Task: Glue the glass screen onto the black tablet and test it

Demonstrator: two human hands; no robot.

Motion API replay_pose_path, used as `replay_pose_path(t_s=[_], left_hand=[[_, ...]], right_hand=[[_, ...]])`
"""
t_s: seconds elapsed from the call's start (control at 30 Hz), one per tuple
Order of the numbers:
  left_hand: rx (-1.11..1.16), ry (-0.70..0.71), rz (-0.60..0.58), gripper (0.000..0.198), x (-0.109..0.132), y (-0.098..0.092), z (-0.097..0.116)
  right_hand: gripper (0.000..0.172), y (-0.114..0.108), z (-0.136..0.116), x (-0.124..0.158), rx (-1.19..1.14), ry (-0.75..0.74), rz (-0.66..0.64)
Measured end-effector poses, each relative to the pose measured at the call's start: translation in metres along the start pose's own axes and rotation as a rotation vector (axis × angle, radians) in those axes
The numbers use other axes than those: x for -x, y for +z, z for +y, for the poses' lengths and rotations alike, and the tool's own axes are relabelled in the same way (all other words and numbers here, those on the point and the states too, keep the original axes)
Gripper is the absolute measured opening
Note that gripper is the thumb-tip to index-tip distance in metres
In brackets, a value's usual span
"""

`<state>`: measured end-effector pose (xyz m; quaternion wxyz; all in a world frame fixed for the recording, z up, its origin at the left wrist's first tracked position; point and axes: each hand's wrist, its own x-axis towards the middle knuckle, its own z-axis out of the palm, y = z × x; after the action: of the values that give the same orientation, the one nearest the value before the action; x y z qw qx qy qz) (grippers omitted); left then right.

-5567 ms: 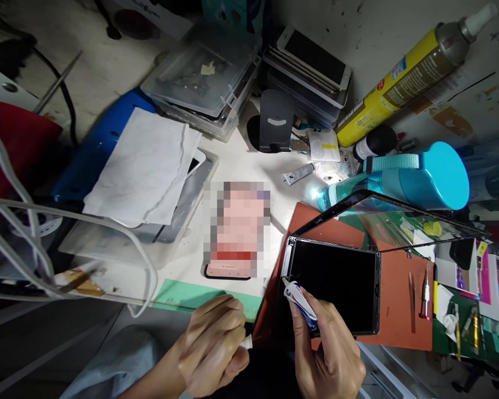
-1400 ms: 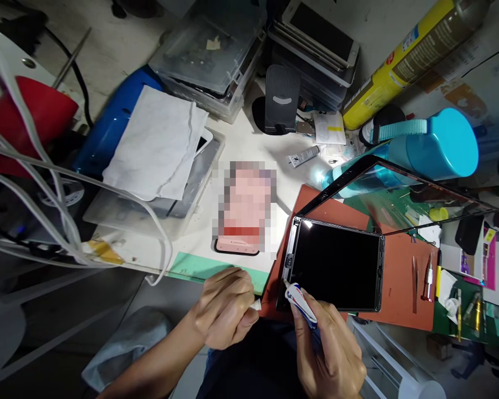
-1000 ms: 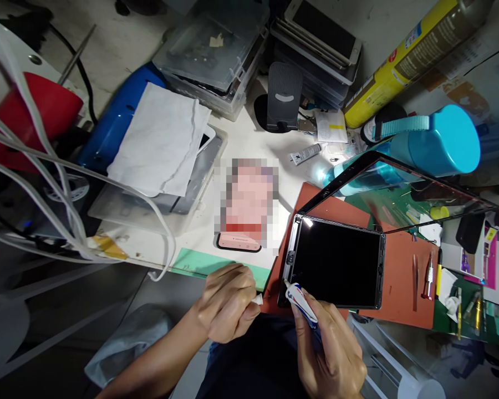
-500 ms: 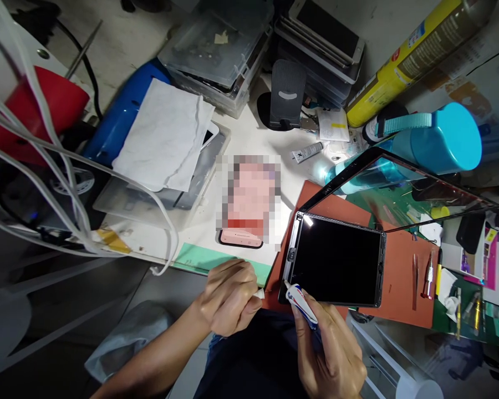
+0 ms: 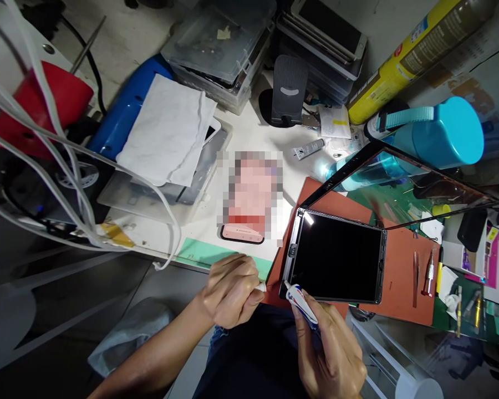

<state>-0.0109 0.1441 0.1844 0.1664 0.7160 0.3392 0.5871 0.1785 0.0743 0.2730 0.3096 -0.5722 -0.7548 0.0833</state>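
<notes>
Right hand [image 5: 332, 344] the nearer one here, fingers closed around a small tube [image 5: 301, 305]; the tube's long axis slants forward and to the left, nozzle [image 5: 286, 284] at the near-left corner of the tablet [image 5: 336, 255]; whether the tip touches, I can't tell; the tablet lies on the reddish mat [image 5: 404, 282], just ahead of those fingers; over to the left, apart from the tablet, the left hand [image 5: 233, 291] curls into a loose fist, small white piece [image 5: 261, 287] pinched at the thumb.
</notes>
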Motion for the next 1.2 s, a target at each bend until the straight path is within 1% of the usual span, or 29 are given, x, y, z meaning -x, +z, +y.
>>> replay_pose_path(t_s=[0.4, 0.57, 0.8, 1.2], left_hand=[[-0.023, 0.048, 0.015, 0.022, -0.005, 0.0002, -0.0003], [-0.022, 0.039, 0.01, 0.022, -0.0051, 0.0002, 0.0001], [-0.013, 0.045, 0.014, 0.02, -0.0021, 0.0008, -0.0012], [-0.018, 0.046, 0.012, 0.021, -0.0085, 0.0005, 0.0008]], right_hand=[[0.044, -0.0019, -0.0004, 0.0063, -0.026, 0.009, -0.023], [0.043, -0.0026, -0.0019, 0.0059, -0.013, 0.002, -0.014], [0.038, -0.003, -0.0031, 0.0063, -0.003, 0.014, -0.013], [0.036, -0.0036, -0.0044, 0.0086, -0.034, 0.009, -0.002]])
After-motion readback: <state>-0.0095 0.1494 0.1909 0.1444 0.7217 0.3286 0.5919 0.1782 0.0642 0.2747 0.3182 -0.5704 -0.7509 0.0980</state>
